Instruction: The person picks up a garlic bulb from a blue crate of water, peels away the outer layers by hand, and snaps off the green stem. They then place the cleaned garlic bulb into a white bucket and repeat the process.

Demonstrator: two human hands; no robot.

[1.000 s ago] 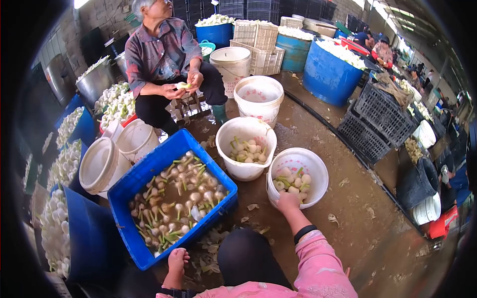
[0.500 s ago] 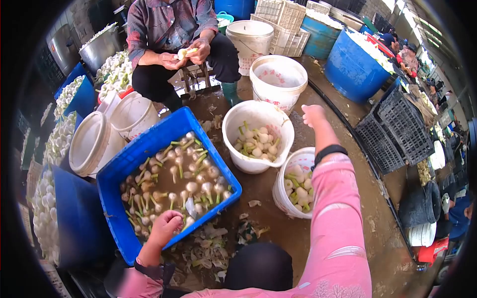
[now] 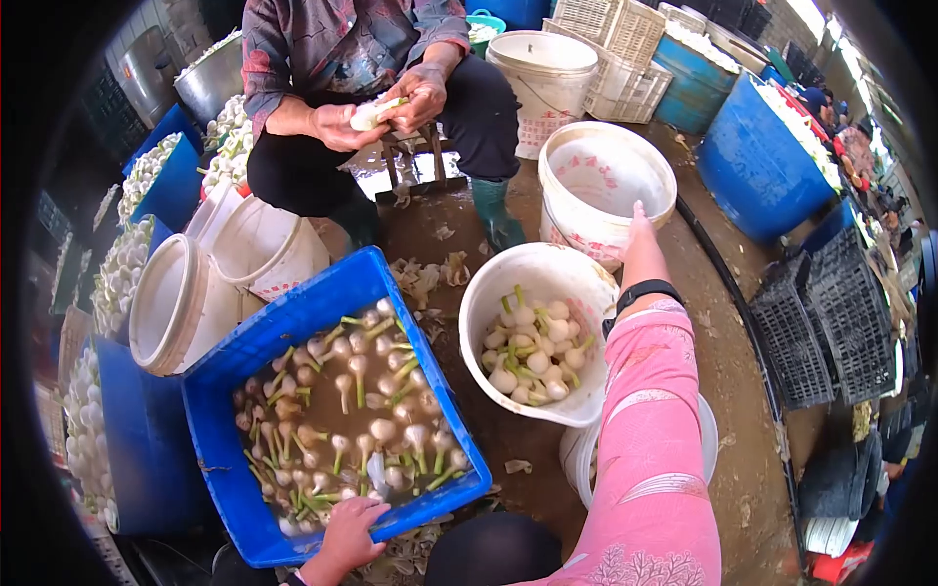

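The left hand [image 3: 350,535] lies at the near rim of the blue tub [image 3: 217,439], fingers partly curled — whether they grip it, I cannot tell. Brownish bulbs with green stems [image 3: 383,430] sit in murky water inside. The right hand [image 3: 641,239] is at the near edge of the far white bucket [image 3: 578,227], its grasp unclear (the forearm passes beside the middle white bucket [image 3: 477,293], which holds paler bulbs [image 3: 537,350]).
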